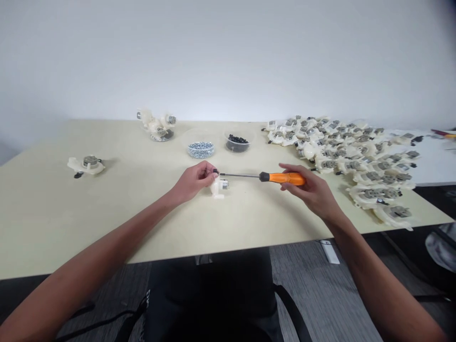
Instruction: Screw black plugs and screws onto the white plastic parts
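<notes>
In front of me on the table, my left hand [195, 181] pinches the upper part of a cream plastic motor assembly [215, 187], whose silver motor points right. A small black part [215, 171] sits at its top beside my fingertips. My right hand [309, 187] is closed around the orange handle of a screwdriver [285, 178]. The screwdriver lies level, its shaft pointing left and its tip at the black part. Whether a screw sits at the tip is too small to tell.
Behind my hands stand a clear bowl of silver screws [201, 150] and a bowl of black parts [237, 142]. Many similar assemblies [342, 147] crowd the right side. A filled tub [158, 128] stands at back left, and a single assembly [87, 165] lies far left.
</notes>
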A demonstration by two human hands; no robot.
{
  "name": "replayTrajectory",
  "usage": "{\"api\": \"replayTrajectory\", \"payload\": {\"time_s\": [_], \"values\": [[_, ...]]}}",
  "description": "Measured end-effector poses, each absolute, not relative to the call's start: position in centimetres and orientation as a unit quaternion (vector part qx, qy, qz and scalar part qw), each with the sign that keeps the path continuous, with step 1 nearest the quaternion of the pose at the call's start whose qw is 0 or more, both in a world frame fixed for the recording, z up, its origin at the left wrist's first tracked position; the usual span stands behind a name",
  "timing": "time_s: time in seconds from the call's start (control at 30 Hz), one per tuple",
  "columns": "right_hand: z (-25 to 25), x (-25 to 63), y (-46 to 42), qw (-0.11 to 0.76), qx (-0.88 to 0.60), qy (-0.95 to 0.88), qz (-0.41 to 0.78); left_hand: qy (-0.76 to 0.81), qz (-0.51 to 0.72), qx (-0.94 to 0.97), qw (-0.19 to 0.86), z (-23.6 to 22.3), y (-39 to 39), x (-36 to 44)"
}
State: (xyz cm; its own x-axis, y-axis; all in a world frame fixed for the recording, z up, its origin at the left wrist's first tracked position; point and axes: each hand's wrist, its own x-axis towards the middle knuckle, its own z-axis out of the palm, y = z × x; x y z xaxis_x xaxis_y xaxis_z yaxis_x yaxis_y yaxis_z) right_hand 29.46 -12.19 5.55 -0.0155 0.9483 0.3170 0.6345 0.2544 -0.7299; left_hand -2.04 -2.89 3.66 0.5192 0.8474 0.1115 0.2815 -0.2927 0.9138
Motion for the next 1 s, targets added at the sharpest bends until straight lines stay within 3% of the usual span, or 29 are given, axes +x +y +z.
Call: {"api": "replayTrajectory", "payload": {"time_s": [0.13,0.3,0.5,0.77,1.0], "values": [[6.2,29.4,-12.2,0.442,-0.568,-0.641,0.267,0.376,0.307,0.753,0.445,3.5,-2.9,-2.0],[5.7,29.4,-11.8,0.426,-0.552,-0.621,0.357,0.374,0.314,0.749,0.448,3.3,-2.8,-2.2],[5.5,29.7,-11.2,0.462,-0.549,-0.617,0.323,0.363,0.319,0.754,0.444,3.4,-3.1,-2.1],[5.3,29.7,-11.3,0.47,-0.544,-0.591,0.365,0.368,0.32,0.749,0.448,3.5,-3.5,-2.2],[5.1,29.1,-11.6,0.432,-0.587,-0.568,0.382,0.357,0.32,0.747,0.46,3.4,-3.1,-2.3]]}}
